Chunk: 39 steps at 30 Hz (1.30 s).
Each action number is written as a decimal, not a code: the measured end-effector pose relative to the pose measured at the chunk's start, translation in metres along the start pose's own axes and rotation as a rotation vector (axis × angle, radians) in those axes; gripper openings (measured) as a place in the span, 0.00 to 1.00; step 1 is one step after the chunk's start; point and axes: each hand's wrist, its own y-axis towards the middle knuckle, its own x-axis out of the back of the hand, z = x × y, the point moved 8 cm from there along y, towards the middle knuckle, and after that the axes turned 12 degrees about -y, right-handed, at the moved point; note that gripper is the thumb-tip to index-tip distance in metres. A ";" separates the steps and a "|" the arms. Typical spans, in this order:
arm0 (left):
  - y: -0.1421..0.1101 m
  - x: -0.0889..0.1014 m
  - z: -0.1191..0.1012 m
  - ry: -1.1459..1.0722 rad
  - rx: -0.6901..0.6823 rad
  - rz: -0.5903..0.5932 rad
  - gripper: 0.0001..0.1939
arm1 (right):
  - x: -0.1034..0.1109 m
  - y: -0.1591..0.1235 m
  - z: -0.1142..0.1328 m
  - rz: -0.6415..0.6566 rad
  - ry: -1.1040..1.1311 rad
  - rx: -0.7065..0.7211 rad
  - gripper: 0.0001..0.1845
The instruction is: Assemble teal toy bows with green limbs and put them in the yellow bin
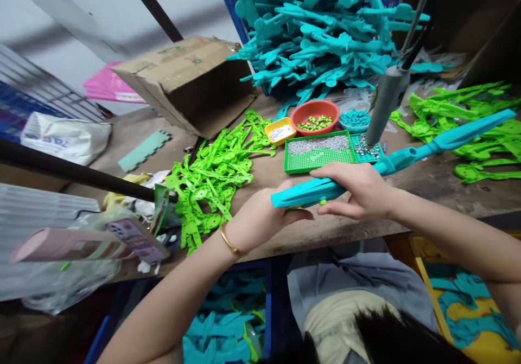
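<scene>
A long teal plastic piece [396,160] lies tilted across both my hands, above the bench's front edge, its far end pointing up to the right. My right hand [362,190] is closed round its middle, thumb underneath near a small lime-green bit [323,202]. At the near end, my left hand [260,217] grips the same piece, its fingers partly hidden behind it. Just beyond my hands is a green perforated tray [317,161] of small metal parts. A grey powered screwdriver [386,101] hangs tip down over a teal tray [378,157] of shiny metal bits.
Lime-green plastic parts [215,174] are heaped left, with more lime-green parts [480,131] right. Behind are an orange bowl [336,112], a yellow dish [290,137], a cardboard box [179,65] and piled teal parts [317,38]. A phone [136,239] and pink bottle [61,244] are left.
</scene>
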 end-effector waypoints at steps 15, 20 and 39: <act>0.000 -0.003 0.010 -0.275 -0.018 -0.059 0.12 | -0.015 0.008 -0.014 0.151 0.014 -0.026 0.28; -0.010 -0.016 0.027 -0.626 0.071 -0.284 0.11 | -0.011 0.014 -0.021 0.085 -0.048 -0.096 0.25; -0.006 0.005 -0.009 -0.606 0.001 -0.428 0.13 | 0.024 0.020 -0.041 0.055 -0.048 -0.173 0.24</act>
